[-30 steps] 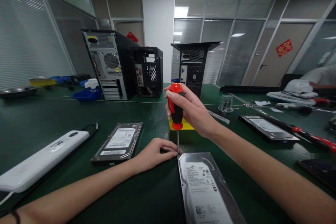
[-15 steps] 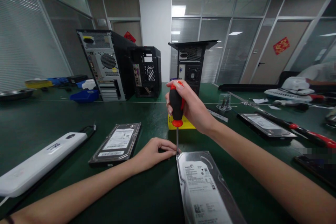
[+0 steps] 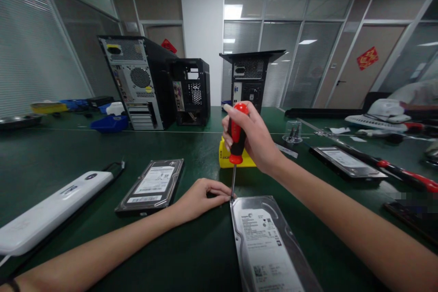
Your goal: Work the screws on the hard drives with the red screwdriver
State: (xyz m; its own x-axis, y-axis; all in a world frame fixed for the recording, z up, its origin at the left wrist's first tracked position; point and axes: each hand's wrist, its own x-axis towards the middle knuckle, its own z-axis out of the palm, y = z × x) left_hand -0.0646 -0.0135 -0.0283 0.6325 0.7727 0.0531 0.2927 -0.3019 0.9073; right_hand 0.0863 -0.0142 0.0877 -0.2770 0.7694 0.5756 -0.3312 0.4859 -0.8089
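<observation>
My right hand [image 3: 251,139] is wrapped around the red and black handle of a screwdriver [image 3: 237,148]. Its shaft leans slightly, and the tip rests at the far left corner of a silver hard drive [image 3: 270,246] lying label up in front of me. Beside that corner, my left hand [image 3: 201,198] lies on the table with thumb and fingertips pinched together at the screwdriver's tip. What sits between those fingertips is too small to make out. A second hard drive [image 3: 152,185] lies to the left of this hand.
Behind my right hand stands a yellow box [image 3: 226,157]. Further right are a clear cup [image 3: 292,132], a third hard drive [image 3: 345,162] and a red-black tool [image 3: 404,175]. A white power strip [image 3: 61,210] lies left. Computer cases [image 3: 160,86] stand at the back; a person's sleeve [image 3: 419,93] shows far right.
The screwdriver's handle has tilted to the right and turned, showing more red, and my right hand's grip has shifted with it. The tip, left hand and hard drive stay in place.
</observation>
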